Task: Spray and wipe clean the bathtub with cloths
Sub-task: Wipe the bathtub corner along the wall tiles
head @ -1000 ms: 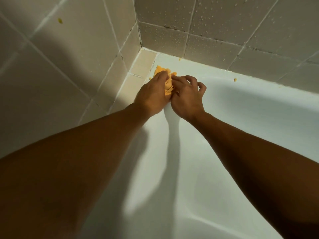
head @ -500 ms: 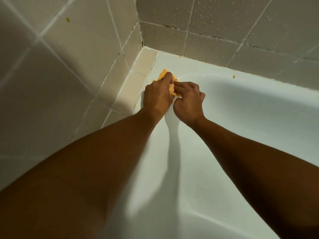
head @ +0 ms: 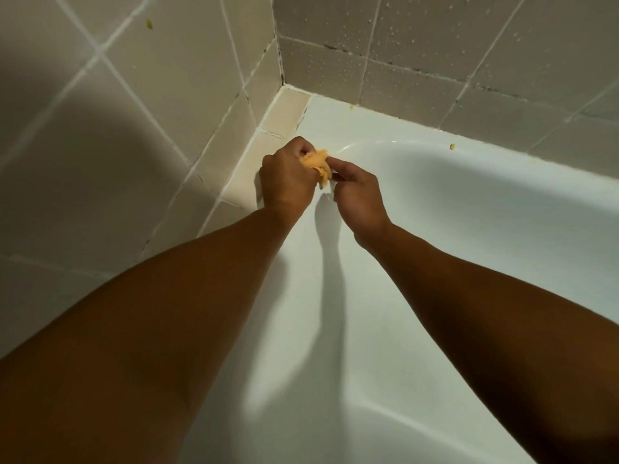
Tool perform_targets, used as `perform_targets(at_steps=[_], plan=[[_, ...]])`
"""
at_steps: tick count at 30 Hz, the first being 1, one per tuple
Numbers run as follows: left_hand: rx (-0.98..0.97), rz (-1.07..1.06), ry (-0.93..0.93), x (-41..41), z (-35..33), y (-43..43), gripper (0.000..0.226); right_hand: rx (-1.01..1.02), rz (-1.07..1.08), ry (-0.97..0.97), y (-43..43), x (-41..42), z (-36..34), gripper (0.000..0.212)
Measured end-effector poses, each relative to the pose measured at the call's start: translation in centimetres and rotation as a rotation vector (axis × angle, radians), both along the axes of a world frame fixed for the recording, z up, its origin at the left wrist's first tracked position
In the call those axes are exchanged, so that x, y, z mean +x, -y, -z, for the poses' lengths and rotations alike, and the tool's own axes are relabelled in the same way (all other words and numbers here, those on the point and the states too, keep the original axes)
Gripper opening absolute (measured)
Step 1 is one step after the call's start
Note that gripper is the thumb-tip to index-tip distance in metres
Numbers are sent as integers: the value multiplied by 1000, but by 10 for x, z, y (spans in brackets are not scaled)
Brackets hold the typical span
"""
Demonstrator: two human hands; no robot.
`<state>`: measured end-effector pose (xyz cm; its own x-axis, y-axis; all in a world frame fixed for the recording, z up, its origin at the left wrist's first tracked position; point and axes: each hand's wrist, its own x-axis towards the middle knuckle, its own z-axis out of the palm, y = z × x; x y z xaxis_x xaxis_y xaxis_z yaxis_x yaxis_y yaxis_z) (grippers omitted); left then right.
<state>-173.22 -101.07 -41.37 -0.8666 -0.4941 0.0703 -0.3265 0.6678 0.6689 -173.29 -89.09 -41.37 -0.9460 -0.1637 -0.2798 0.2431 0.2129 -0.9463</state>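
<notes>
Currently: orange cloth [head: 316,161] wadded small between both hands, over the bathtub [head: 469,209] rim near the corner where it meets the tiled wall [head: 140,135]. Cannot tell whether the wad touches the rim or hangs just clear of it.

Left hand [head: 288,182]: fingers curled round the bulk of the cloth. Right hand [head: 358,192]: thumb and forefinger pinch the near edge of the wad, other fingers tucked under.

Orientation: too crumpled for a clean shape. Long axis of what shows runs roughly upper-left to lower-right, from the left fist down to a short loose tail. Tail points down towards the tub floor.

Risks, as judged:
- Right-hand hold is a light pinch on a thin edge. A tug could pull it free, and the cloth would drop into the basin, well below the hands.
- Wadded this tight, little fabric would meet the surface, so wiping may smear rather than lift.
- Yellow specks [head: 452,147] sit on the back rim, well apart from the hands. Easy to miss.
- Droplets [head: 335,61] on the back tiles suggest wet surfaces. Both arms are stretched far forward, so a braced palm could skid on glossy enamel.
</notes>
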Motion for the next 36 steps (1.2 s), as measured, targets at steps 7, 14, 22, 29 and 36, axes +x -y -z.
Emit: perform_targets(at_steps=[7, 14, 22, 29, 36], plan=[[358, -187, 41, 6, -17, 15, 30, -17, 56, 110, 12, 7, -13, 62], [544, -278, 46, 37, -41, 23, 31, -52, 151, 214, 16, 14, -25, 41], [603, -240, 96, 79, -99, -2, 28, -198, 288, 355, 12, 56, -91, 26], [639, -117, 149, 136, -188, -72, 16, -435, 471, 452, -23, 121, -175, 33], [524, 90, 246, 224, -301, -146, 11, -539, 666, 510, -97, 217, -288, 28]])
